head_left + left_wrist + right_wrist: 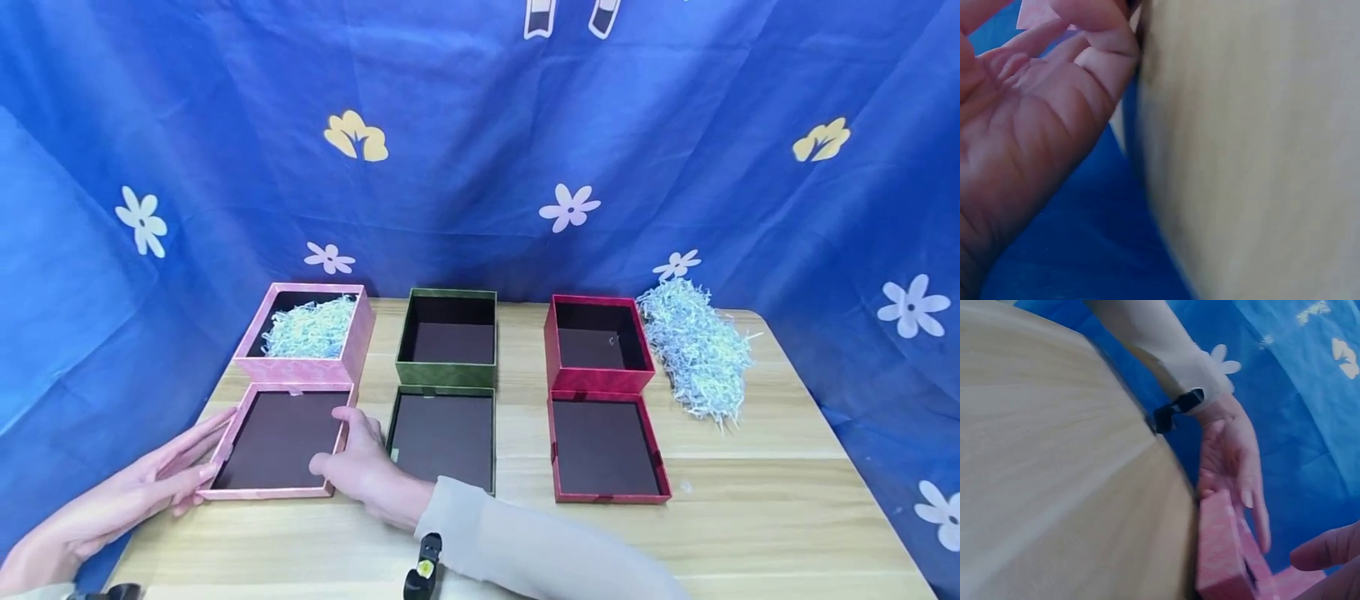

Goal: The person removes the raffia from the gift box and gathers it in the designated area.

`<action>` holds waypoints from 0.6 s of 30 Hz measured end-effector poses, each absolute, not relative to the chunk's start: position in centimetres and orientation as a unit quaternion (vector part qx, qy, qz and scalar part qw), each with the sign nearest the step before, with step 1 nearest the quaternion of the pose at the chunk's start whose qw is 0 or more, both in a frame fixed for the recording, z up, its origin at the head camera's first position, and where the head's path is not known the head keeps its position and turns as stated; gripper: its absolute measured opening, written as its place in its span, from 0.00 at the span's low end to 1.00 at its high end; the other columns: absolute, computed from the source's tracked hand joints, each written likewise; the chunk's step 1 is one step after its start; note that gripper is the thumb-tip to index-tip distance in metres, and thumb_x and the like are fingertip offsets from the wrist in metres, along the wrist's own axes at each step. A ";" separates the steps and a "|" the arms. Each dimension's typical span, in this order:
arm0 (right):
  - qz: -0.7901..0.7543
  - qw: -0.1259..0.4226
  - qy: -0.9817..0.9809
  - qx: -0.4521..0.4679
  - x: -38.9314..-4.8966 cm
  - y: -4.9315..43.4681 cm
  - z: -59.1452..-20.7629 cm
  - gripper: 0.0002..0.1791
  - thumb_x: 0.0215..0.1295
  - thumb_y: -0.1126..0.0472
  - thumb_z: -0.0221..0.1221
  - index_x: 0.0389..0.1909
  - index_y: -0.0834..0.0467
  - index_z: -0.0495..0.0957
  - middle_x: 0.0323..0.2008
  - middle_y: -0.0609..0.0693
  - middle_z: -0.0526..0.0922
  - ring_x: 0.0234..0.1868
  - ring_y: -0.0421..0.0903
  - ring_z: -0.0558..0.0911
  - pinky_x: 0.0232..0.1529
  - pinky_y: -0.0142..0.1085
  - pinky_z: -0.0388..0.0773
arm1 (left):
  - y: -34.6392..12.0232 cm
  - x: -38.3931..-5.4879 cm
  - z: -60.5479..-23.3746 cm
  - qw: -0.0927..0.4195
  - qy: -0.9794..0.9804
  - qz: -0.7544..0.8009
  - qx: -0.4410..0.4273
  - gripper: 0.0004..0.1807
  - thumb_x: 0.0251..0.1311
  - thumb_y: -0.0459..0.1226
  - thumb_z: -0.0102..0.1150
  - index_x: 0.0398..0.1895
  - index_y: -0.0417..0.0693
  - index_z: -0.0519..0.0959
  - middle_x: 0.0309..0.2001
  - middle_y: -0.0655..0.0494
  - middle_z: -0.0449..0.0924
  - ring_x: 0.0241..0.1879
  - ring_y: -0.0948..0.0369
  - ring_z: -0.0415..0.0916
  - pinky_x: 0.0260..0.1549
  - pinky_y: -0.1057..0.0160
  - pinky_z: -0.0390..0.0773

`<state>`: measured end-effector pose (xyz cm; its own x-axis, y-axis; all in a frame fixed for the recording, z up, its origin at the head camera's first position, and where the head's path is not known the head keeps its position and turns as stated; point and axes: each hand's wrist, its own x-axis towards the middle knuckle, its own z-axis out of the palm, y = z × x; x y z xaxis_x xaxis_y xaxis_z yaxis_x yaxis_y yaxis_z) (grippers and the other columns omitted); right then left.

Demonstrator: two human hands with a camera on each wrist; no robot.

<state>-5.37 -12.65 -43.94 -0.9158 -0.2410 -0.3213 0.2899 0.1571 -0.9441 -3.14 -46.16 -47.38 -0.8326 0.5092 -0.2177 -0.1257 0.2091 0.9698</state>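
An upturned pink box lid (285, 442) with a dark inside lies in front of the pink box (356, 342), at the table's left. My left hand (153, 483) holds its left side near the front corner, thumb at the rim and fingers along the outer wall. From the other side my right hand (367, 467) grips the right rim, thumb and a finger reaching over the edge. In the right wrist view the lid's pink wall (1219, 550) meets the left hand (1232, 456). Pale blue shredded paper (311, 327) fills part of the pink box.
A green box (446, 374) stands in the middle, its upturned lid (450, 433) before it, partly behind my right hand. A red box (600, 381) and its lid (607, 450) sit further right. Loose shredded paper (697, 350) lies beside the red box. Blue cloth (465, 167) hangs behind.
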 end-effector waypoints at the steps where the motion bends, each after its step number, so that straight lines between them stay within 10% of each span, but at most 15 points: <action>1: -0.649 0.204 0.733 0.013 -5.5 -12.4 -43.7 0.40 0.49 0.75 0.69 0.66 0.47 0.78 0.57 0.44 0.72 0.52 0.43 0.74 0.56 0.36 0.74 | -46.2 -3.3 -47.4 0.253 0.740 0.611 0.125 0.40 0.88 0.27 0.34 0.92 0.57 0.34 0.80 0.80 0.55 0.39 0.50 0.77 0.28 0.48 0.74; 13: -0.673 0.161 0.721 -0.040 -9.4 -9.5 -40.3 0.34 0.62 0.65 0.72 0.69 0.47 0.76 0.67 0.39 0.71 0.67 0.47 0.78 0.55 0.37 0.79 | -46.0 -6.6 -44.1 0.124 0.853 0.507 0.021 0.46 0.87 0.35 0.50 0.87 0.32 0.28 0.59 0.92 0.70 0.50 0.66 0.87 0.42 0.65 0.86; 18: -0.674 0.129 0.725 -0.057 -11.5 -10.1 -38.7 0.34 0.64 0.62 0.74 0.71 0.49 0.74 0.66 0.40 0.71 0.65 0.44 0.78 0.56 0.33 0.78 | -44.8 -8.6 -41.9 0.108 0.869 0.480 0.044 0.46 0.85 0.35 0.53 0.88 0.36 0.33 0.60 0.87 0.69 0.53 0.75 0.82 0.45 0.73 0.81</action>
